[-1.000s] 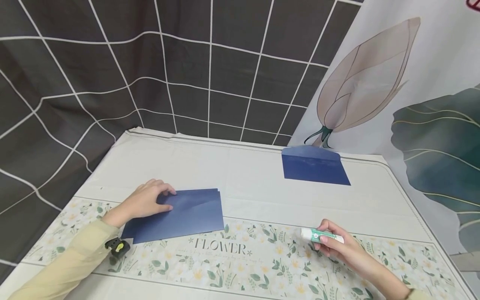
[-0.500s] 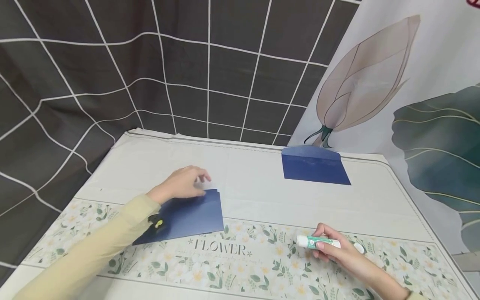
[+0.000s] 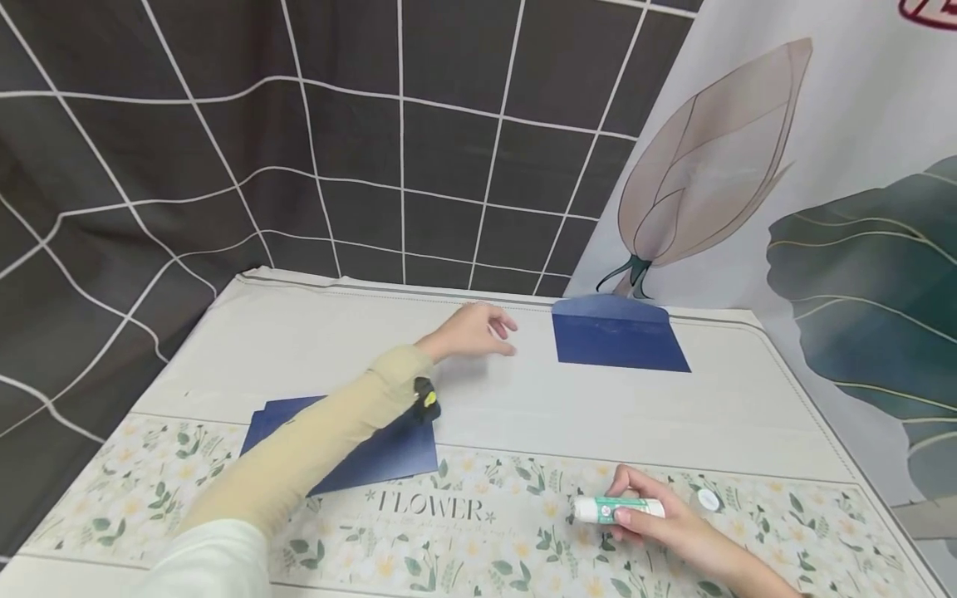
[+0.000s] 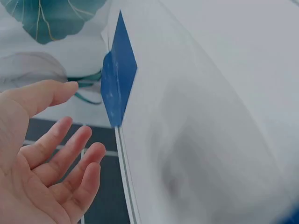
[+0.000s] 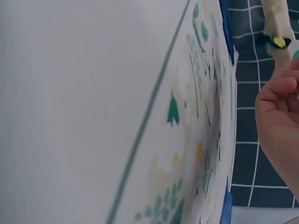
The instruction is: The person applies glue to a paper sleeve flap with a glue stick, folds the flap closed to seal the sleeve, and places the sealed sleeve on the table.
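Note:
My right hand (image 3: pixel 649 513) grips a white and green glue stick (image 3: pixel 617 509) over the floral band of the cloth. Its white end points left. My left hand (image 3: pixel 473 330) is empty, fingers loosely bent, above the white cloth left of a dark blue envelope (image 3: pixel 624 342). That envelope lies at the far edge with its lighter flap (image 3: pixel 609 307) raised. In the left wrist view the left fingers (image 4: pixel 70 163) are apart from the envelope (image 4: pixel 125 70). Under my left forearm lie stacked blue envelopes or sheets (image 3: pixel 399 453), partly hidden by the sleeve.
A small white round piece (image 3: pixel 707 499) lies right of my right hand. The table cloth (image 3: pixel 508 407) carries a flower-print band with the word FLOWER. Behind the table hang a dark grid curtain (image 3: pixel 359 166) and a white curtain with plant prints (image 3: pixel 748 249).
My left hand has left the blue stack and moved right and away, toward the flapped envelope. My right hand keeps its hold on the glue stick, nearly still. The view has shifted slightly.

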{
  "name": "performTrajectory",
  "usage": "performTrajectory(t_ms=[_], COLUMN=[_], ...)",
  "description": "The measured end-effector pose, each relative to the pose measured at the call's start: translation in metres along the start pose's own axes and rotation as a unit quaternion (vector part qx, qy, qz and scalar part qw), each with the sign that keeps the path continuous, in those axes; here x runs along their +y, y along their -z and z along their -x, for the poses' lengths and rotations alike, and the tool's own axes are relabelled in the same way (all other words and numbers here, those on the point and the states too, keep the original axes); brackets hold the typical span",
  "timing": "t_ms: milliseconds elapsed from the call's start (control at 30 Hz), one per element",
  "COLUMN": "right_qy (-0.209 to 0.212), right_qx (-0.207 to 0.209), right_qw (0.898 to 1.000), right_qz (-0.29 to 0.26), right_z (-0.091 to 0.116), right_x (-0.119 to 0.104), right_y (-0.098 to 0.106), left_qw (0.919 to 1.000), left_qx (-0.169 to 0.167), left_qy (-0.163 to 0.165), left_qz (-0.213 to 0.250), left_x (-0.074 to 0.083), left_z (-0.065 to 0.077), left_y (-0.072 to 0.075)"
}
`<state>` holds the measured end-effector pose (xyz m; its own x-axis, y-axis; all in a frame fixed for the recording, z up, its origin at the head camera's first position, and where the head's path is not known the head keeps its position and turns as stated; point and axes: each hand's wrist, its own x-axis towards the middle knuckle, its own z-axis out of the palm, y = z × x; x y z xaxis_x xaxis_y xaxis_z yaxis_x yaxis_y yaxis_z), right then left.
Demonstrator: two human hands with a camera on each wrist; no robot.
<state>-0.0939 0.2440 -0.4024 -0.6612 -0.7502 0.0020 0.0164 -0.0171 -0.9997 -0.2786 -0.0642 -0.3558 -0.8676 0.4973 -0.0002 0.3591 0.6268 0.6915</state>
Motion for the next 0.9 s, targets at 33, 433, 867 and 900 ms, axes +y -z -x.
performTrajectory(t_ms=[33,433,867,900], right_qy=[0.0,0.013,-0.009,-0.009], right_qx=[0.0,-0.027,-0.028,-0.033], right_qw=[1.0,0.998,0.988,0.985], right_qz=[-0.001,-0.048,-0.154,-0.169], right_z=[0.0,-0.005,-0.007,-0.007], right_x=[0.0,0.009,-0.007,-0.008], right_y=[0.0,-0.012,-0.037,-0.039], left_qw=[1.0,0.9856,0.9817,0.9815], left_qx=[-0.002,0.092,0.111,0.112], left_qy=[0.002,0.087,0.144,0.149], left_qz=[0.006,0.112,0.056,0.046], left_x=[0.003,0.008,0.004,0.004], left_z=[-0.006,-0.076,-0.12,-0.122], left_y=[-0.003,-0.043,-0.073,-0.075])
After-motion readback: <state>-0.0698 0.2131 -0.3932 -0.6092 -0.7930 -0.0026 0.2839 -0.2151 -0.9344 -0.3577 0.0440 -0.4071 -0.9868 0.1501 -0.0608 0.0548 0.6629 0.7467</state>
